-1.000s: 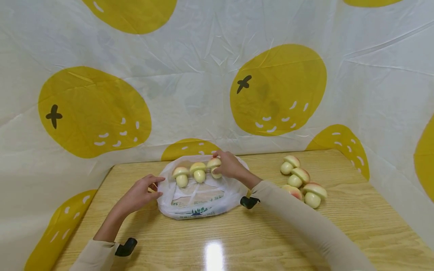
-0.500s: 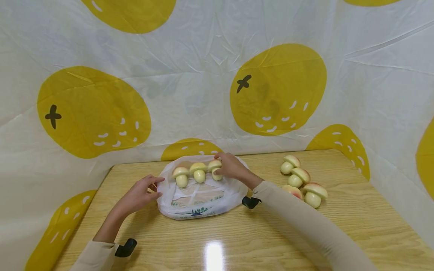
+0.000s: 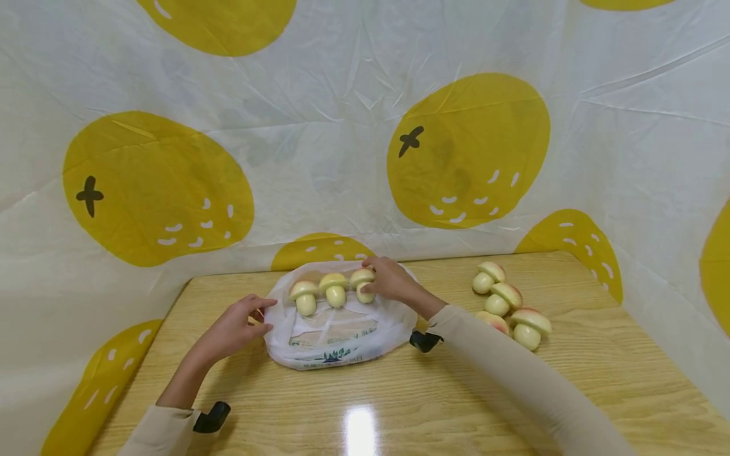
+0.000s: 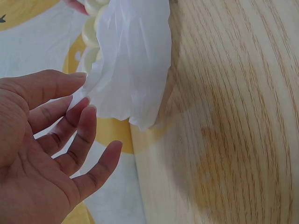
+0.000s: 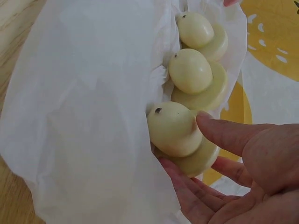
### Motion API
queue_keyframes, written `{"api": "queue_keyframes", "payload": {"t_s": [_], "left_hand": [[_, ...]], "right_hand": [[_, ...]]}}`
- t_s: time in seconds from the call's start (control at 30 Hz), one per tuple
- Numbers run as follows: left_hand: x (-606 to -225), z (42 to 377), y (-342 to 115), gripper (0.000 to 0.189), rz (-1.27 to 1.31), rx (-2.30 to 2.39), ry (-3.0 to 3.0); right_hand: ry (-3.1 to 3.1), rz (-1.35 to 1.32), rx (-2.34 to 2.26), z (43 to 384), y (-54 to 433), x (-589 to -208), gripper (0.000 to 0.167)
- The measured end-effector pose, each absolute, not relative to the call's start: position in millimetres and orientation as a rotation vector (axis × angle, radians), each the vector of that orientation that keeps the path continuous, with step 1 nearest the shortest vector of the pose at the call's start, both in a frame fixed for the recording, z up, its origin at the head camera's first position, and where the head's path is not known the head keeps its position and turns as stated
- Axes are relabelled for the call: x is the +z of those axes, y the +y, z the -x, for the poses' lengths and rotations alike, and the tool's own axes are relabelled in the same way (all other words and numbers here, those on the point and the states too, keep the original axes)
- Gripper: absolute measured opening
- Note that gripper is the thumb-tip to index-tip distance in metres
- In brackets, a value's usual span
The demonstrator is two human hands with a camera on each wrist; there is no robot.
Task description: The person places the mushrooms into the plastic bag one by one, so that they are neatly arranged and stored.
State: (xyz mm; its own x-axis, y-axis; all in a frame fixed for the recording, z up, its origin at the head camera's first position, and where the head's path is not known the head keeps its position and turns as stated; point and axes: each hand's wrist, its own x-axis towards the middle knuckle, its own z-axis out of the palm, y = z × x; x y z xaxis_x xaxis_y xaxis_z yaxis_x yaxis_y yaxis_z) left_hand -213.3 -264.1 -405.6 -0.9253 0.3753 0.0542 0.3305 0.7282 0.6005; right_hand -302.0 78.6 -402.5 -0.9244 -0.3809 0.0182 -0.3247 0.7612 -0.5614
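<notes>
A white plastic bag (image 3: 342, 345) with green print lies on the table, three pale yellow, mushroom-shaped pieces in a row at its far side. The left piece (image 3: 304, 296) and middle piece (image 3: 333, 289) stand free of the hands. My right hand (image 3: 388, 278) grips the rightmost mushroom (image 5: 170, 130), thumb on its near side and fingers beneath the cap. My left hand (image 3: 234, 326) is at the bag's left edge, fingers loosely bent and spread, fingertips right at the thin plastic (image 4: 135, 60) in the left wrist view.
On the wooden table (image 3: 456, 405), several more mushroom-shaped pieces (image 3: 527, 328) are clustered to the right, partly behind the right sleeve (image 3: 513, 373). A white cloth (image 3: 325, 164) printed with large yellow fruit hangs behind the table and along both sides.
My right hand and forearm have shifted very slightly to the right, and the gripped mushroom with them. My left hand and the bag hold nearly the same place.
</notes>
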Motion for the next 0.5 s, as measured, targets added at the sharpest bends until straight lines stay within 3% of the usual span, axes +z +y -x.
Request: {"api": "queue_keyframes", "payload": {"t_s": [0.5], "left_hand": [[-406.0, 213.5, -264.9, 0.044, -0.596, 0.959, 2.875]], "right_hand": [[2.778, 0.612, -0.945, 294.8, 111.9, -382.3, 0.059]]}}
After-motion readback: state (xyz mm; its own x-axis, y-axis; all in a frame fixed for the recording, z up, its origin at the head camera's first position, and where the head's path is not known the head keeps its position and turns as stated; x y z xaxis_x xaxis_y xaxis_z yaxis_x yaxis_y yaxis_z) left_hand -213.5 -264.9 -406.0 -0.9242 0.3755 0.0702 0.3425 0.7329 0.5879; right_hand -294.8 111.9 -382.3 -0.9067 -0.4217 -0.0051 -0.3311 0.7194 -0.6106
